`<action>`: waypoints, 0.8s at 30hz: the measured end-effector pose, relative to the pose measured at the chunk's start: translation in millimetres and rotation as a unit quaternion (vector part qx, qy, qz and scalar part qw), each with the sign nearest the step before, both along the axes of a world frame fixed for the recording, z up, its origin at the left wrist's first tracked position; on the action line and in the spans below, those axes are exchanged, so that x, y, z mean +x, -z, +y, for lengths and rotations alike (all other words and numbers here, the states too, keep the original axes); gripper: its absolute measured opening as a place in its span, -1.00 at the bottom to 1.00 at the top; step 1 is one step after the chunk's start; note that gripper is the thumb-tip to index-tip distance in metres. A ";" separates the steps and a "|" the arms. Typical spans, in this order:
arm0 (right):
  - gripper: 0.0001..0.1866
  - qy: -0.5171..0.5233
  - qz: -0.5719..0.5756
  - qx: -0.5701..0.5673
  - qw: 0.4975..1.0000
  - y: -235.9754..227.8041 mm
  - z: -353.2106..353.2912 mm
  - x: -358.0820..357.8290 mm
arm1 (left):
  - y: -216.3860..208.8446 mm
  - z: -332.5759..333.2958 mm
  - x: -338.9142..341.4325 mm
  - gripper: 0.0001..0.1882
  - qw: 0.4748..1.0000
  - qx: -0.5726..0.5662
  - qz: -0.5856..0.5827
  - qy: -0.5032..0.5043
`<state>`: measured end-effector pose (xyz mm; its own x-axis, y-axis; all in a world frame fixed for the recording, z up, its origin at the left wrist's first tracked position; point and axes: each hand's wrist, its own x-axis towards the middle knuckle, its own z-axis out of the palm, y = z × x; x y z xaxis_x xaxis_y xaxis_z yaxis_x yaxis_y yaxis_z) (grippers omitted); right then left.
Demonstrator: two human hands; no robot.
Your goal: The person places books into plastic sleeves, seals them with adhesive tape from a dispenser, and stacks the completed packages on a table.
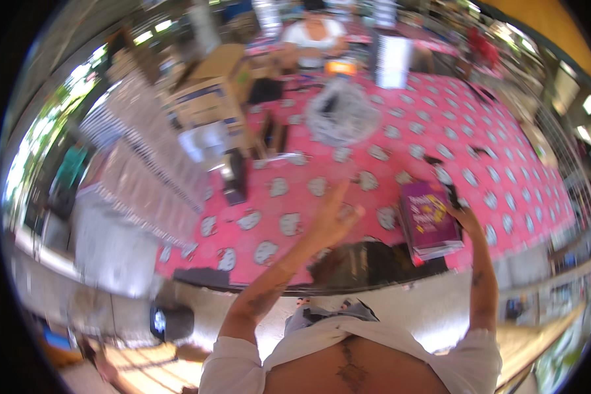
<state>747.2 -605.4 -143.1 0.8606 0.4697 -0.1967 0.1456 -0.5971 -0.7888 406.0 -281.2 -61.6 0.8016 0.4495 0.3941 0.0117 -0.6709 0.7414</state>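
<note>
My left hand [335,222] reaches over the pink patterned tablecloth [279,253], its fingers spread and nothing in them. A purple book [432,213], or a short stack of them, lies near the table's front edge on the right; pale page edges show at its near side. At its right edge is my right hand [465,215], fingers curled and blurred. A small dark object [452,195] sticks out beyond those fingers; its kind is too blurred to tell. Small dark pieces [433,159] lie beyond the book.
Tall stacks of wrapped books [154,157] stand at the left, beside an open cardboard box [210,105]. A black tape dispenser-like object [234,177] stands near them. Farther back are a clear plastic bag [341,111], a white stack [393,62] and another person [314,33] seated across the table.
</note>
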 end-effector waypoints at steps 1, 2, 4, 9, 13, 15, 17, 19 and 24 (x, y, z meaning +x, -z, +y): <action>-0.41 -0.047 -0.031 0.054 0.997 -14.6 35.5 -23.9 | 63.4 -18.7 25.3 -0.25 0.998 -0.068 0.013 0.004; -0.43 -0.001 -0.028 -0.051 0.998 -23.3 45.2 -28.4 | 99.0 -40.4 54.6 -0.24 0.990 -0.136 0.023 0.034; -0.42 0.008 -0.092 -0.082 0.992 -16.9 21.8 -22.0 | 85.8 -88.0 109.5 -0.27 0.929 -0.341 0.082 0.122; -0.51 0.071 0.265 0.131 0.953 -40.1 12.8 -34.2 | 101.9 -135.6 154.3 -0.56 0.861 -0.494 0.069 0.102; -0.49 0.027 0.293 0.253 0.922 -79.6 12.0 -83.7 | 75.5 -118.6 133.4 -0.64 0.788 -0.587 0.075 0.169; -0.40 -0.025 0.368 0.299 0.880 -66.7 6.1 -73.8 | 52.7 -99.0 96.4 -0.54 0.797 -0.568 0.121 0.164; -0.45 -0.016 0.378 0.405 0.832 -55.6 20.4 -91.1 | 27.7 -77.3 42.7 -0.42 0.892 -0.413 -0.040 0.180; -0.44 -0.067 0.411 0.418 0.807 -47.6 51.8 -103.5 | 11.2 -56.6 4.8 -0.30 0.986 0.015 -0.114 0.123; -0.45 -0.174 0.571 0.341 0.727 -75.9 166.5 -182.4 | -46.5 8.6 -64.9 -0.02 0.892 0.409 -0.185 0.059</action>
<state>564.7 -438.9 -67.2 0.1254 0.9428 -0.3088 -0.7873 -0.0949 -0.6093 341.1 -272.6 -15.0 0.5719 -0.1885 0.7984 -0.2378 -0.9695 -0.0586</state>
